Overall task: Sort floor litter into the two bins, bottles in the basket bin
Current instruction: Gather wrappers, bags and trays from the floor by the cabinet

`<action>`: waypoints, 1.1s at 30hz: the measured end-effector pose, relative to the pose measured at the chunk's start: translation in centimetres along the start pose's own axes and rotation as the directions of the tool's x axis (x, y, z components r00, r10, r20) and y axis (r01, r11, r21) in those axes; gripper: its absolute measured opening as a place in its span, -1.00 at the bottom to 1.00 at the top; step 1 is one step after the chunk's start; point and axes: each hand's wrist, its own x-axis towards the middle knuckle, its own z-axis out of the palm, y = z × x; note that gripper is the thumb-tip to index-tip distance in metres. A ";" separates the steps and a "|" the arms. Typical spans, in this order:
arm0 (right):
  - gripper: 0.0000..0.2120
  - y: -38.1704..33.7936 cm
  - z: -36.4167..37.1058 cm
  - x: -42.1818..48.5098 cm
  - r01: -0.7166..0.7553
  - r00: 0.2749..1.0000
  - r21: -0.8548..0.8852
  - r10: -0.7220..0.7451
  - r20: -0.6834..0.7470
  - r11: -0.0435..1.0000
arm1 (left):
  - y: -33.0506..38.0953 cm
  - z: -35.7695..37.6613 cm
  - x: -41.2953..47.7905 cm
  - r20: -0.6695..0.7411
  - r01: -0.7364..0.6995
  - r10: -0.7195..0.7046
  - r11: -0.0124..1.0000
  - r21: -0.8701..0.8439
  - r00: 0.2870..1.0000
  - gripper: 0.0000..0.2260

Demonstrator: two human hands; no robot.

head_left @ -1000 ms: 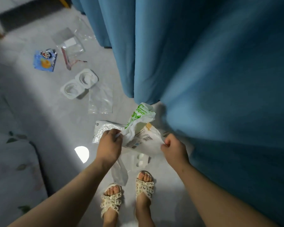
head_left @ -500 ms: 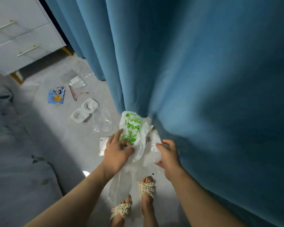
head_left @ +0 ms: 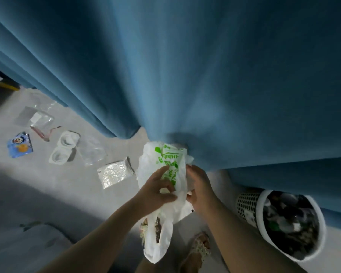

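At lower centre, hands: the left hand (head_left: 158, 194) and right hand (head_left: 200, 190) pinch a crumpled white bag (head_left: 169, 160) from either side, fingers curled into it; its handles dangle below.
Change: the basket bin (head_left: 246, 205) now shows at lower right; the drawers have left the upper left.
Floor litter: a silver pouch (head_left: 114, 173) lies just left of the bag.
Unclear: the bin's dark contents; the curtain (head_left: 205, 75) covers its far rim.
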 end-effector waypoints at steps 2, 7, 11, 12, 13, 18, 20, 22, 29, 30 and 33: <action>-0.31 0.4 -2.4 -0.3 0.014 0.999 0.039 -0.012 -0.040 0.999 | 0.8 2.1 0.5 0.029 -0.005 0.006 0.999 -0.038 1.000 -0.65; -0.39 1.1 -7.6 -1.6 0.094 0.988 -0.037 -0.098 -0.117 0.995 | 2.4 7.7 0.9 0.165 0.029 -0.024 0.999 -0.026 0.986 -0.55; -0.77 2.0 -12.5 -3.6 0.055 0.984 0.079 -0.041 -0.173 0.995 | 3.4 12.7 0.2 0.108 0.097 -0.097 0.995 0.007 0.989 -0.53; -0.74 2.5 -14.2 -4.1 0.026 0.986 0.172 0.002 -0.164 0.985 | 3.7 14.2 0.0 0.081 0.099 -0.101 0.995 0.025 0.992 -0.60; -0.69 3.0 -15.8 -4.9 0.000 0.987 0.266 0.042 -0.153 0.964 | 3.8 15.7 0.0 0.067 0.104 -0.107 0.994 0.037 0.992 -0.70; -0.38 5.4 -23.3 -8.2 0.024 0.972 0.299 0.048 -0.229 0.954 | 5.0 24.2 -0.6 0.227 0.053 -0.090 0.985 0.166 0.970 -0.67; -0.46 6.4 -26.7 -9.2 0.079 0.943 0.296 0.025 -0.333 0.952 | 5.7 27.8 -1.0 0.296 0.025 -0.075 0.985 0.169 0.952 -0.60; -0.57 7.5 -30.2 -10.2 0.122 0.921 0.364 0.031 -0.388 0.923 | 6.1 31.0 -1.3 0.338 0.080 -0.113 0.991 0.110 0.935 -0.58; -0.50 12.4 -39.2 -12.8 0.169 0.865 0.502 0.116 -0.488 0.848 | 5.8 38.9 -1.7 0.084 -0.057 0.010 0.816 0.575 0.996 -0.38; -0.50 13.0 -40.2 -13.2 0.175 0.862 0.518 0.125 -0.492 0.837 | 5.8 39.9 -1.8 0.087 -0.055 0.002 0.795 0.604 0.996 -0.29; -0.54 15.2 -42.8 -13.8 0.186 0.841 0.557 0.162 -0.516 0.810 | 5.3 43.0 -1.6 0.217 -0.121 -0.037 0.735 0.667 0.975 -0.09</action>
